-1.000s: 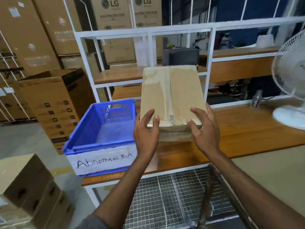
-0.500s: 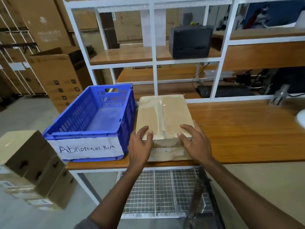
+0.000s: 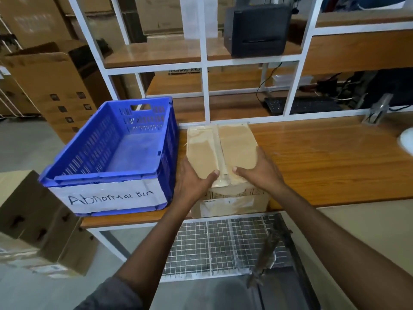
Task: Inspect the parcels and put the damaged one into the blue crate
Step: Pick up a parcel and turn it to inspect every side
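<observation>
Gripping taped parcel [image 3: 223,151] at near edge of wooden bench [image 3: 324,164], just right of blue crate [image 3: 107,175]. Clasping near-left corner with left hand [image 3: 190,182], near-right corner with right hand [image 3: 261,173], thumbs on top.

Both hands, left hand [image 3: 191,182] and right hand [image 3: 260,173], grip taped parcel [image 3: 232,151] on counter [image 3: 324,162], just beside empty blue crate [image 3: 107,175].
</observation>
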`<state>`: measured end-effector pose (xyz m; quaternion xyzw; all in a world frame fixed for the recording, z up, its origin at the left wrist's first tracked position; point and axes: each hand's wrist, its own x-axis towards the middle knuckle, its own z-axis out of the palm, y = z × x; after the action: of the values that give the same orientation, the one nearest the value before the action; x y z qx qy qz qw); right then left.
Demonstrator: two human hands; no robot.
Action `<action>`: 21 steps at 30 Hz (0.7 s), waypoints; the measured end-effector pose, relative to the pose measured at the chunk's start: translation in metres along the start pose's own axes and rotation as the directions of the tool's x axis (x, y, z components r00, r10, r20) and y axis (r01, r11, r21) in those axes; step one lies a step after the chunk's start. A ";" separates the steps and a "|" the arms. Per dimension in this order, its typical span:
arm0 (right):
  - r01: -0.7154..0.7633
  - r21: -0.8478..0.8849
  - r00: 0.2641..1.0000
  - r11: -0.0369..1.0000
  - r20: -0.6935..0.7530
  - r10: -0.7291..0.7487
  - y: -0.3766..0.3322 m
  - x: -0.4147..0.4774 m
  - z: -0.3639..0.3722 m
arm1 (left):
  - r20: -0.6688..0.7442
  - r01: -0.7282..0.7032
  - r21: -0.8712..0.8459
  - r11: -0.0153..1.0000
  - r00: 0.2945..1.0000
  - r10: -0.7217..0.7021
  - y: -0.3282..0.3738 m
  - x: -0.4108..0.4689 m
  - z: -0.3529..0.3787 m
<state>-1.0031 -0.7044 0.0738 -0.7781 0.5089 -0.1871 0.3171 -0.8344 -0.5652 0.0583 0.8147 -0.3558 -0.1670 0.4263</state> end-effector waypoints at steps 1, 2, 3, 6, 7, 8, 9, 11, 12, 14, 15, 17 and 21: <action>-0.026 0.021 0.999 0.999 0.021 0.025 -0.001 0.005 0.000 | 0.017 0.010 0.008 1.000 1.000 -0.010 0.000 0.004 -0.001; -0.034 0.018 0.999 0.999 0.030 0.033 0.001 0.009 0.002 | 0.032 0.012 0.016 1.000 0.999 -0.012 0.000 0.006 -0.001; -0.042 -0.011 0.999 0.999 0.034 0.042 0.001 0.009 0.002 | 0.041 0.008 0.027 1.000 0.999 -0.009 -0.002 0.007 -0.001; -0.002 -0.108 1.000 0.994 -0.018 0.001 0.005 0.002 0.006 | 0.008 -0.024 0.108 0.994 1.000 0.023 -0.007 0.007 0.002; 0.033 -0.173 0.998 0.984 -0.043 -0.041 0.004 -0.002 0.007 | -0.004 -0.038 0.156 0.987 0.999 0.039 -0.007 0.007 0.003; 0.065 -0.235 0.995 0.970 -0.063 -0.082 0.003 -0.004 0.009 | -0.005 -0.048 0.201 0.978 0.999 0.050 -0.007 0.007 0.003; 0.072 -0.270 0.993 0.960 -0.074 -0.096 0.002 -0.006 0.011 | 0.000 -0.053 0.228 0.972 0.998 0.055 -0.006 0.008 0.002; -0.007 -0.191 0.997 0.982 -0.073 -0.007 0.002 -0.004 0.012 | 0.030 -0.025 0.204 0.979 0.999 0.019 -0.003 0.010 0.001; -0.068 -0.099 0.996 0.993 -0.064 0.062 0.004 -0.002 0.012 | 0.050 -0.006 0.170 0.985 0.999 -0.002 0.000 0.009 0.000; -0.142 -0.003 0.989 0.990 -0.044 0.142 0.005 0.000 0.011 | 0.067 0.005 0.109 0.994 0.998 -0.012 0.002 0.006 0.000; -0.153 -0.017 0.987 0.988 -0.044 0.152 0.003 0.000 0.010 | 0.062 0.000 0.098 0.995 0.998 -0.006 0.003 0.004 0.000; -0.166 -0.073 0.985 0.983 -0.049 0.163 -0.001 0.000 0.009 | 0.040 -0.014 0.097 0.995 0.999 0.010 0.002 0.002 0.001; -0.216 -0.173 0.976 0.961 -0.034 0.214 -0.006 0.002 0.006 | 0.056 -0.008 0.123 0.992 0.998 0.001 0.000 0.008 -0.001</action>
<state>-0.9947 -0.7032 0.0737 -0.7418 0.6071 -0.1117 0.2619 -0.8284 -0.5700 0.0594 0.8336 -0.3792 -0.1664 0.3656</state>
